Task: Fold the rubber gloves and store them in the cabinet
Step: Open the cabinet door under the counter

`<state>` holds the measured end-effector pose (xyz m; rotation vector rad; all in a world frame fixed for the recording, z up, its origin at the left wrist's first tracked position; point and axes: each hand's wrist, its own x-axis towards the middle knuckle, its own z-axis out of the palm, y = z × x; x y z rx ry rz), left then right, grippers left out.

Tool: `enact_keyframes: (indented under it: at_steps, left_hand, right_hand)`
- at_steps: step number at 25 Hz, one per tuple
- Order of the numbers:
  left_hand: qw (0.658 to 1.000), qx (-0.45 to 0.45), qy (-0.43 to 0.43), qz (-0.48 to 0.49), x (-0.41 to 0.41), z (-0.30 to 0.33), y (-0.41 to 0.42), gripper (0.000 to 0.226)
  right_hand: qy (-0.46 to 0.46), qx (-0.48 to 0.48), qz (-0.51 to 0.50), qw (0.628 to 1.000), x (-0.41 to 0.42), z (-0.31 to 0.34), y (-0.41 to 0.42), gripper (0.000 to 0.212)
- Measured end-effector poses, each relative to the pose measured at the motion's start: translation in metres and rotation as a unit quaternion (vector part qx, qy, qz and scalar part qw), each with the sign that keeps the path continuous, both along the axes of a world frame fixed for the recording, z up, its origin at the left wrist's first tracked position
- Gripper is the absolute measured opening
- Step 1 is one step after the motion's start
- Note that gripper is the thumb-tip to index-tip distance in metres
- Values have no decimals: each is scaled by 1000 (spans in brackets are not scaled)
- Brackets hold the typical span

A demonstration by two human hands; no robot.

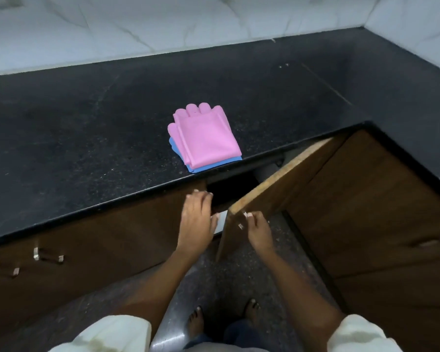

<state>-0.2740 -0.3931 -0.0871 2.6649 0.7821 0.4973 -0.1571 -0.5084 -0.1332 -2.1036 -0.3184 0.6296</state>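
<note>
1. Head view, the counter: a black speckled countertop (87, 138) runs across the picture and turns a corner at the right. White marble-like wall tiles (112, 29) stand behind it.
2. The pink gloves (203, 134) lie folded flat on the countertop, near its front edge. Their finger ends point toward the wall.
3. The blue gloves (215, 164) lie under the pink ones. Only a thin blue strip shows at the left and front sides of the pile.
4. The cabinet door (272, 196), brown wood, stands swung out below the counter, just under the gloves. Behind it the cabinet opening (231, 190) is dark; what is inside I cannot tell.
5. The right hand (258, 231) holds the outer top corner of the door. Its fingers are curled over the door edge and closed on it.
6. The left hand (197, 219) rests at the left side of the opening, on the edge of the neighbouring cabinet front (112, 240). Its fingers lie close together and bend over the top. It seems to touch the wood, but the contact is not clear.
7. Small metal handles (47, 255) sit on the cabinet front at the left.
8. Two bare feet (196, 322) stand on the dark floor (239, 280). White sleeves (107, 336) show at the bottom.
</note>
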Motion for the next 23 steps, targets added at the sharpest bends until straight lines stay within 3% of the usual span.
enact_keyframes:
  at_steps: [4, 8, 11, 15, 17, 19, 21, 23]
  left_hand:
    - [975, -58, -8, -216, 43, 3, -43, 47]
    - [915, 49, 82, -391, 104, 5, -84, 79]
    - [866, 113, 132, -470, 144, -2, -133, 87]
    - [867, 112, 144, -463, 193, -14, -196, 93]
    - [876, 107, 144, -448, 217, -20, -227, 95]
    - [889, 100, 141, -425, 239, -23, -260, 92]
    - [902, 89, 139, -399, 268, -20, -293, 86]
    - [913, 90, 145, -372, 294, -16, -318, 83]
  right_hand:
    - [-8, -33, -76, 996, 2, -5, -84, 37]
    - [-59, -120, -68, 989, 28, 5, -163, 49]
    - [-86, -147, -39, 985, 57, 17, -217, 47]
    - [-48, -157, -32, 986, 105, 27, -281, 57]
    - [48, -102, -53, 992, 141, 36, -310, 65]
    - [115, -77, -28, 990, 177, 47, -332, 54]
    - [53, -148, 32, 987, 205, 50, -348, 32]
    - [-93, -233, 14, 968, 221, 42, -358, 22]
